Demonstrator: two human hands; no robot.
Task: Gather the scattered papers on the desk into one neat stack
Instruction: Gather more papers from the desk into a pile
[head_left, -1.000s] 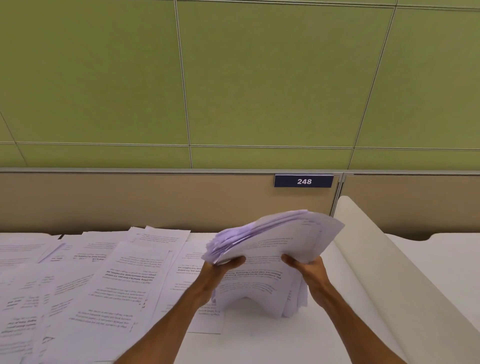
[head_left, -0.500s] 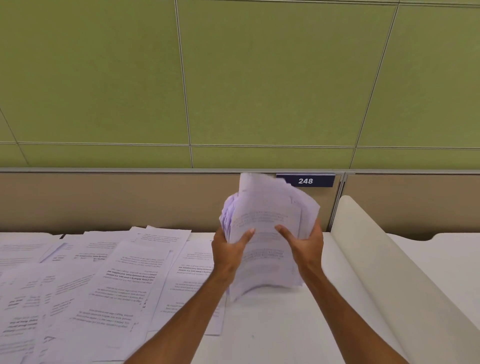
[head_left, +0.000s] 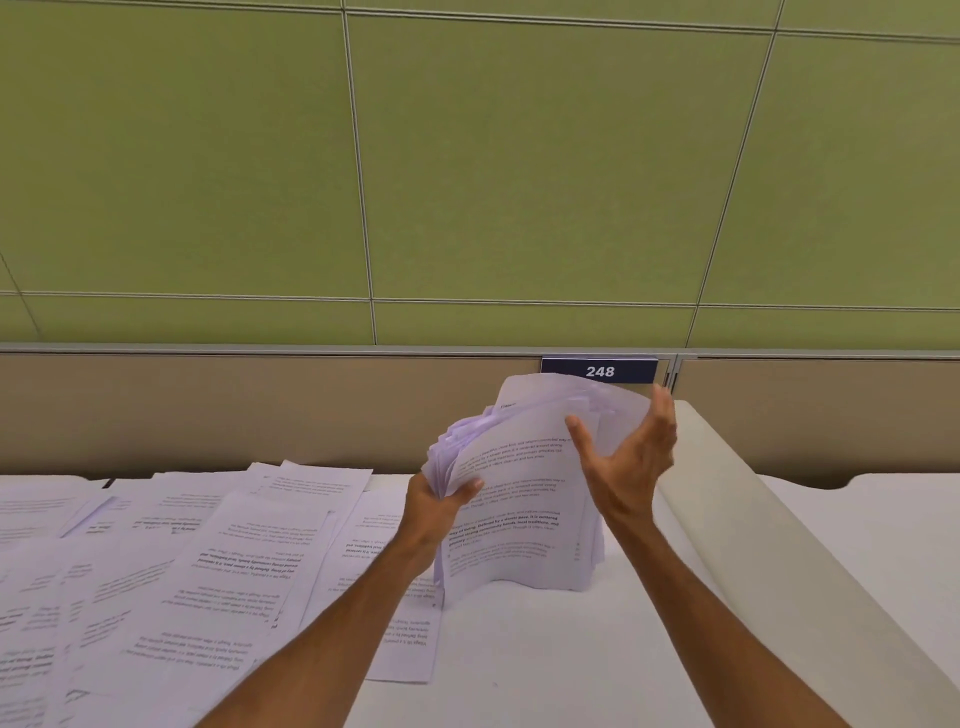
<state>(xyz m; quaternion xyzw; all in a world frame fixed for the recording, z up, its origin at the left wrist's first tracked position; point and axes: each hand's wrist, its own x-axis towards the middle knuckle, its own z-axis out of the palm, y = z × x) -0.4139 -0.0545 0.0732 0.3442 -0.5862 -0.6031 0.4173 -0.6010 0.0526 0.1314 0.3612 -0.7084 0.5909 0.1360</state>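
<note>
1. In the centre of the frame, a little to the right, a bundle of papers (head_left: 524, 499) stands almost upright on the white desk (head_left: 519, 654). Its lower edge rests on the desk and bends there, and its top edge reaches up to the blue sign "248" (head_left: 599, 371).
2. The left hand (head_left: 431, 514) grasps the bundle at its left edge. The thumb lies on the front sheet and the other fingers are hidden behind the papers.
3. The right hand (head_left: 631, 467) is spread wide at the right edge of the bundle, palm turned toward the papers. The thumb touches the front sheet and the fingers stretch up along the right side. They are not clenched around anything.
4. The sheets in the bundle are not even. On the upper left side their edges fan apart.
5. In the lower left of the frame, many scattered sheets (head_left: 208, 571) lie flat on the desk and overlap each other. One of them reaches under the left forearm.
6. To the right of the bundle, a cream divider (head_left: 779, 545) runs diagonally toward the lower right corner.
7. A beige partition (head_left: 260, 410) stands behind the desk, with green wall panels (head_left: 519, 156) above it.
</note>
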